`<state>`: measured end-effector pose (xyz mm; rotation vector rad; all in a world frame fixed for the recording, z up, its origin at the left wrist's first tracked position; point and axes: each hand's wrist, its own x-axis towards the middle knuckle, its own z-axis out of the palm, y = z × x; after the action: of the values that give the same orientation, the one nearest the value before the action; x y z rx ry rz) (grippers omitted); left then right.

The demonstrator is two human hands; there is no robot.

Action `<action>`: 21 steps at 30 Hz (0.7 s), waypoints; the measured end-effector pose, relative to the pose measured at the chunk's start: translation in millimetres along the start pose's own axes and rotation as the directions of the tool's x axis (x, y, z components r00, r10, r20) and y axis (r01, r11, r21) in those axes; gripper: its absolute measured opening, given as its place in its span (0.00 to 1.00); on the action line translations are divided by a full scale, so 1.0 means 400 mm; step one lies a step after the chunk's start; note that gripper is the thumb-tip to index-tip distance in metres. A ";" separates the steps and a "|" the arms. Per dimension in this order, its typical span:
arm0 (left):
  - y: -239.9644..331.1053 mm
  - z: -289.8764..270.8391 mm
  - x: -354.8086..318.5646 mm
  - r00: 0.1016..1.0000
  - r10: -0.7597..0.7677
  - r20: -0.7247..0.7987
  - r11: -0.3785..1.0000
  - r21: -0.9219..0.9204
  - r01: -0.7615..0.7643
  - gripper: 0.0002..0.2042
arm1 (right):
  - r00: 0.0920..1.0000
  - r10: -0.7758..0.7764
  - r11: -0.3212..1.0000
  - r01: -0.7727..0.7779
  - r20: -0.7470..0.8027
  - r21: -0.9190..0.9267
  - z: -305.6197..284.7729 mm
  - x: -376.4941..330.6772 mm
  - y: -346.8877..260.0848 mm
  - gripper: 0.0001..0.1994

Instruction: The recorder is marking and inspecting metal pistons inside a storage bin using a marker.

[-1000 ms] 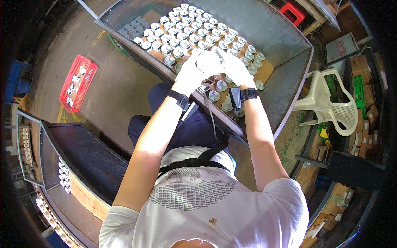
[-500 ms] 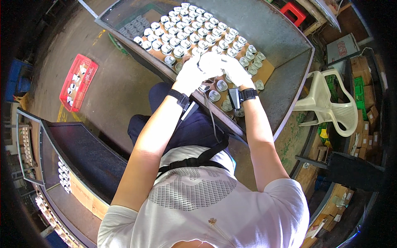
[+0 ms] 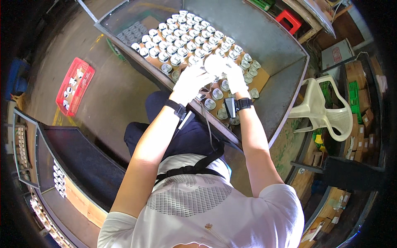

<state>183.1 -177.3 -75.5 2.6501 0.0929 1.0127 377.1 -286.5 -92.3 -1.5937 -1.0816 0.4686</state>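
Note:
Both my hands wear white gloves and meet over a grey metal cart tray [image 3: 273,45]. Between them is a bright round metal piston [image 3: 213,65], its flat face turned up. My left hand [image 3: 191,84] has its fingers closed along the near left side of the piston. My right hand [image 3: 234,77] grips its right side; glare washes out the fingertips. Rows of similar silver pistons [image 3: 182,52] with dark bands stand on brown cardboard [image 3: 261,77] in the tray, beyond and beneath my hands. Several stand close under my wrists.
At left, a red plastic basket [image 3: 77,87] on the floor holds several pistons. A second dark metal cart [image 3: 78,144] stands at lower left with more pistons. To the right are a cream plastic chair [image 3: 320,105], a red stool [image 3: 288,21] and shelves with cardboard boxes [image 3: 359,93].
The piston between my hands now shows its round face more plainly, and my right hand has shifted slightly left and down. The whole view has moved a little.

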 end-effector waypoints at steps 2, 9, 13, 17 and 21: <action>0.001 -0.007 0.004 1.000 -0.001 -0.021 1.000 -0.017 0.001 0.12 | 1.000 -0.008 0.999 0.008 0.004 -0.040 0.003 -0.003 0.002 0.18; 0.039 -0.032 0.020 0.925 -0.356 0.131 0.816 -0.440 0.376 0.17 | 0.999 0.043 0.999 -0.042 0.031 -0.031 -0.005 -0.005 0.023 0.20; 0.017 -0.005 0.003 0.892 -0.418 0.171 0.665 -0.612 0.429 0.24 | 0.999 0.048 0.998 -0.048 0.018 -0.028 0.001 -0.011 -0.002 0.21; 0.003 0.016 -0.005 0.875 -0.445 0.192 0.612 -0.648 0.453 0.28 | 0.998 0.039 0.996 -0.035 0.046 -0.078 -0.004 -0.005 -0.008 0.21; 0.010 0.006 0.003 0.865 -0.458 0.203 0.604 -0.644 0.470 0.30 | 0.998 0.048 0.998 -0.045 0.052 -0.041 -0.005 -0.007 -0.023 0.22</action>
<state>185.6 -181.6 -75.4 1.8056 0.3285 0.6612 373.5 -290.2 -83.8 -1.6528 -1.1015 0.5253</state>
